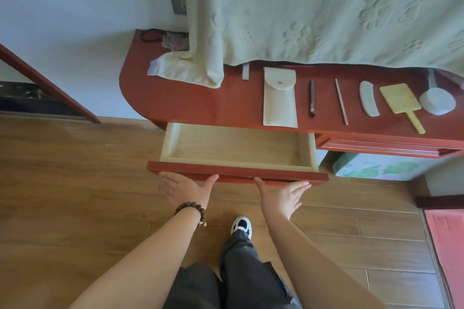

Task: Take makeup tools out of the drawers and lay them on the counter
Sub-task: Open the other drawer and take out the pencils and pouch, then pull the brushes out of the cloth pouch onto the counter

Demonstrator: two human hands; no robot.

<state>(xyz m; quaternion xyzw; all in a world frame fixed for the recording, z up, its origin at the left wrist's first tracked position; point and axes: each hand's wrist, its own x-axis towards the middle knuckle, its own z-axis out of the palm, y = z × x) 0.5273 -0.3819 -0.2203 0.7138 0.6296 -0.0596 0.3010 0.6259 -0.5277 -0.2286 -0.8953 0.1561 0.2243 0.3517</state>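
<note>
**Drawer pulled out, both palms flat on its front**

While the drawer (238,148) stands pulled out with nothing visible inside, the left hand (187,189) and right hand (282,195) rest spread against its red front panel, fingers extended, gripping nothing — left near the panel's left end, right just past its middle. A bead bracelet (192,211) sits on the left wrist.

Beyond the hands, on the red counter (200,100), the tools lie in a row, apart from one another. Straight ahead of the right hand: a pale pouch (279,98) with a flap. Further to the right of that hand — a dark pencil (312,98), a thin stick (341,101), a pale curved comb (368,99), a yellow paddle (400,99), a round white brush (437,103). A pale cloth (326,7) hangs over the counter's far side
</note>
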